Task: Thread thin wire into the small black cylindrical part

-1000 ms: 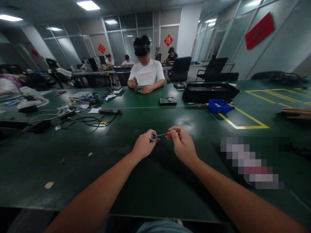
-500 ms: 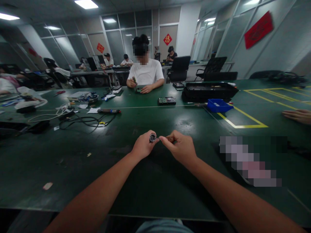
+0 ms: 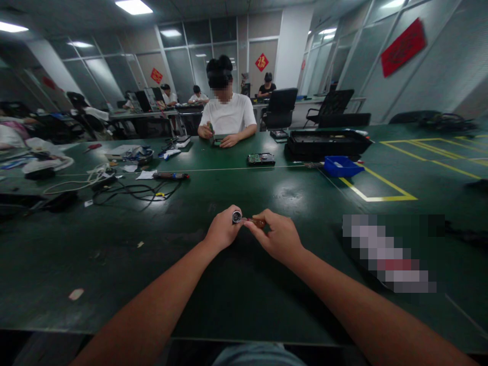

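My left hand (image 3: 221, 230) is closed around a small round part (image 3: 237, 217) with a silvery rim and a dark inside. Its open end faces up toward me; the rest is hidden in my fingers. My right hand (image 3: 281, 235) grips a screwdriver (image 3: 258, 222) by its brownish, see-through handle. The metal shaft points left and meets the edge of the round part. I cannot tell exactly where the tip sits. Both hands are held close together over the green table (image 3: 213, 295).
Opposite, a person in a white shirt (image 3: 229, 114) works with a tool. Between us lies a hard drive (image 3: 261, 159). A blue bin (image 3: 343, 166) and a black tray (image 3: 328, 142) are at the back right. Cables (image 3: 133, 190) and a dark pen-like tool (image 3: 171, 176) lie left.
My right fingers have shifted on the screwdriver, and more of its handle shows. Another person's hand at the right edge has gone from view. My left hand keeps its hold.
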The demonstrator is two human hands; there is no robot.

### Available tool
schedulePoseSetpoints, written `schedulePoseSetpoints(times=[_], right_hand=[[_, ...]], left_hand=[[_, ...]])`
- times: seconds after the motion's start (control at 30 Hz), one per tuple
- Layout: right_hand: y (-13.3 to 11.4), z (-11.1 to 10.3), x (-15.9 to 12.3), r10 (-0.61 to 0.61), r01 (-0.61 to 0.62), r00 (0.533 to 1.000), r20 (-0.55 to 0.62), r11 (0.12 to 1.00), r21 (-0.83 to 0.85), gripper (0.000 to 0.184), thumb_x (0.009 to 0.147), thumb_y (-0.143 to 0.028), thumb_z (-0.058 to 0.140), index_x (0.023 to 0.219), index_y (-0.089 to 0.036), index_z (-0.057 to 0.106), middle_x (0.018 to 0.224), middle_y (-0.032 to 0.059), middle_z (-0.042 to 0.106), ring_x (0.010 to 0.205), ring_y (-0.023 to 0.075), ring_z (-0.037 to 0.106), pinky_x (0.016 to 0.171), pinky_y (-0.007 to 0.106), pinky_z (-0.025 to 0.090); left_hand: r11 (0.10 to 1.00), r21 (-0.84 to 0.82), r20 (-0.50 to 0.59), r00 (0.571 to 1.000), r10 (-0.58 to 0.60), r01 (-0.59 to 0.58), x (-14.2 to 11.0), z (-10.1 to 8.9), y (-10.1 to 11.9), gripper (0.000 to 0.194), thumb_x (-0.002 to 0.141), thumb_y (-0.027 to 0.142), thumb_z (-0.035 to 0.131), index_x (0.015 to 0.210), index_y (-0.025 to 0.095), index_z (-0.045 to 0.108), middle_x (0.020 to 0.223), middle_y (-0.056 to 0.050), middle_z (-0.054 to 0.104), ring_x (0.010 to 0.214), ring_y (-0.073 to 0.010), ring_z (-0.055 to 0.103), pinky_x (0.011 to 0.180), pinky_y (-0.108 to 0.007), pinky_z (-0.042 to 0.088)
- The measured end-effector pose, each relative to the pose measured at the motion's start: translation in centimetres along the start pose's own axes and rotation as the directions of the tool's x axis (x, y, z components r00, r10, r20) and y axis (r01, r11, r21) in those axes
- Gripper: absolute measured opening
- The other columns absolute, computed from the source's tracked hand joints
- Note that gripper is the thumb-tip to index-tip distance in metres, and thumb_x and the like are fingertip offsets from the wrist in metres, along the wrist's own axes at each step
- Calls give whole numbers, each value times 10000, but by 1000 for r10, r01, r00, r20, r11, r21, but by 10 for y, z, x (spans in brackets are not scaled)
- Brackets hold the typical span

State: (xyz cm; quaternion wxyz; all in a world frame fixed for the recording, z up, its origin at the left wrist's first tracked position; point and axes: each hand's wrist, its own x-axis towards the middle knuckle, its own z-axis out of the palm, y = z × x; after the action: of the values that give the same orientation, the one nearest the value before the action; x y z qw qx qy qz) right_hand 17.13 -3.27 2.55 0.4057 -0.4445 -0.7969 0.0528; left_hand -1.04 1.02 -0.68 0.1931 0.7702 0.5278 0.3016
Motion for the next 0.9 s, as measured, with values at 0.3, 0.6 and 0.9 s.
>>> schedulePoseSetpoints(times=[0.3, 0.6, 0.9], right_hand=[[-10, -4, 2, -127, 111, 968, 216, 990, 84, 189, 972, -309, 456, 990, -220, 622, 886, 56, 652, 798, 193, 588, 702, 326, 442], [-8, 5, -2, 108, -133, 987, 121, 966, 220, 118, 934, -322, 533, 1007, -230, 531, 787, 22, 666, 623, 157, 612, 591, 291, 453], [0, 5, -1, 241, -251, 968, 71, 930, 268, 127, 902, -374, 601, 916, -248, 590, 729, 3, 701, 622, 182, 673, 599, 313, 495]], left_hand=[[1000, 26, 25, 1000, -8, 7, -1, -1, 4, 81, 870, 265, 553, 939, 224, 566, 835, -14, 658, 727, -167, 587, 629, -264, 367], [1000, 10, 44, 999, 8, -8, -3, 0, 6, 122, 888, 332, 554, 939, 221, 564, 844, -20, 657, 732, -169, 585, 632, -263, 372], [1000, 16, 5, 1000, 4, -4, -2, 0, 4, 208, 900, 422, 568, 940, 218, 574, 850, -21, 656, 723, -160, 579, 614, -262, 364]])
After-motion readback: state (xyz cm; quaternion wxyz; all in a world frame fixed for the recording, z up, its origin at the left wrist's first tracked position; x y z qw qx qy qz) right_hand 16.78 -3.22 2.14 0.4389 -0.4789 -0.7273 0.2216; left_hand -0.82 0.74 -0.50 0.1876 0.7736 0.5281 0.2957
